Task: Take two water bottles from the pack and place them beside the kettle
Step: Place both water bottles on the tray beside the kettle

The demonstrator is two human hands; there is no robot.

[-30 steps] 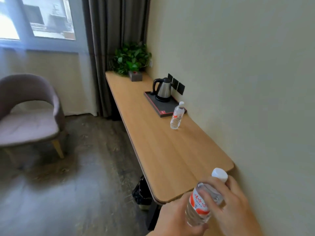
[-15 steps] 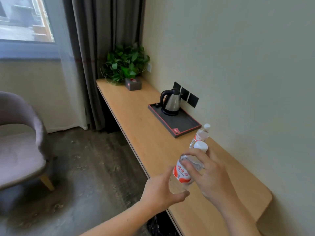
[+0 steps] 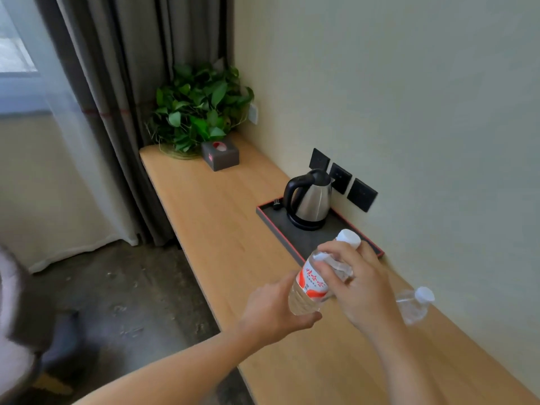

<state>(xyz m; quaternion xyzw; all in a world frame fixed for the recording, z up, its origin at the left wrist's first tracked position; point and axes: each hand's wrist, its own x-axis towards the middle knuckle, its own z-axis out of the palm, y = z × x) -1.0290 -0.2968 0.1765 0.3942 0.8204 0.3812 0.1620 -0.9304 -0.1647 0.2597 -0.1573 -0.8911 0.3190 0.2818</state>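
Note:
I hold a clear water bottle (image 3: 314, 282) with a red-and-white label and white cap, tilted, above the wooden counter (image 3: 222, 217). My right hand (image 3: 359, 290) wraps its upper part and my left hand (image 3: 274, 314) cups its base. A steel kettle (image 3: 311, 200) with a black handle stands on a dark tray (image 3: 295, 244) with a red rim, just beyond the held bottle. A second water bottle (image 3: 415, 306) stands on the counter near the wall, to the right of my right hand. The pack is out of view.
Three black wall sockets (image 3: 340, 178) sit behind the kettle. A green potted plant (image 3: 198, 109) and a dark tissue box (image 3: 220, 155) occupy the counter's far end by the grey curtain (image 3: 125, 83). An armchair edge (image 3: 11, 317) shows at the lower left.
I have come closer to the kettle, carrying the bottle forward in both hands. The standing bottle, once ahead of my hands, now lies to their right.

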